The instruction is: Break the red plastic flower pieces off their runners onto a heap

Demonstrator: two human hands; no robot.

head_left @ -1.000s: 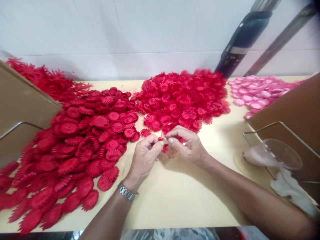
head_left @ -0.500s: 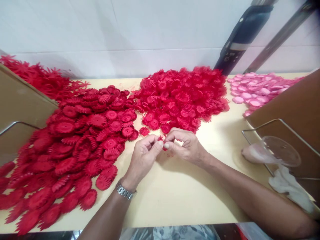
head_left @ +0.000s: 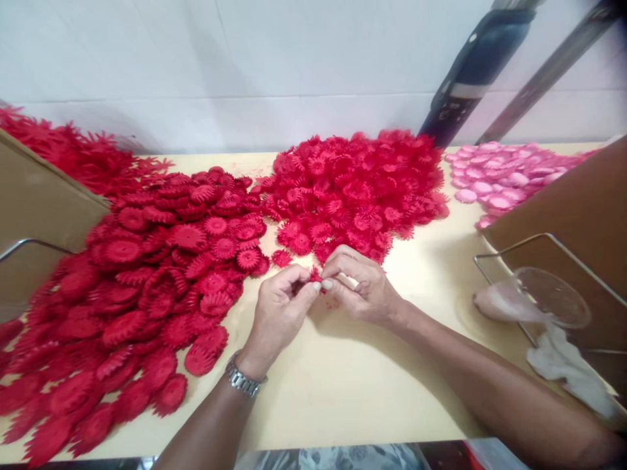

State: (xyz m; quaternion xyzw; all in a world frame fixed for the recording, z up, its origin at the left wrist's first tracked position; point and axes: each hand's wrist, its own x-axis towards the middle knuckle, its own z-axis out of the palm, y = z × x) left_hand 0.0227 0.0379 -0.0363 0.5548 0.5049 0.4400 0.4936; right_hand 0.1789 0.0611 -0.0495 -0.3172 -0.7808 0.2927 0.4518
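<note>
Between my fingertips is a small red fringed flower piece point(head_left: 316, 277), mostly covered by the fingers. My left hand point(head_left: 280, 303), with a metal watch on its wrist, is closed and pinches its left side. From the right, my right hand point(head_left: 365, 287) pinches it with thumb and forefinger. The two thumbs nearly meet. Just beyond the hands lies a heap of bright red fringed flower pieces point(head_left: 360, 189). A single red piece point(head_left: 281, 258) rests apart near my left hand. Left of that spreads a larger heap of darker red fringed discs point(head_left: 132, 294).
Pink discs point(head_left: 509, 173) are piled at the back right. Red star-like cutouts point(head_left: 93, 156) lie at the far left. Brown panels with wire frames stand at both sides; a clear plastic cup point(head_left: 551, 297) and a whitish cloth point(head_left: 568, 369) are by the right one.
My fingers have shifted slightly on the red flower piece, the right hand's knuckles a little higher. The view has moved slightly; the heaps look the same.
</note>
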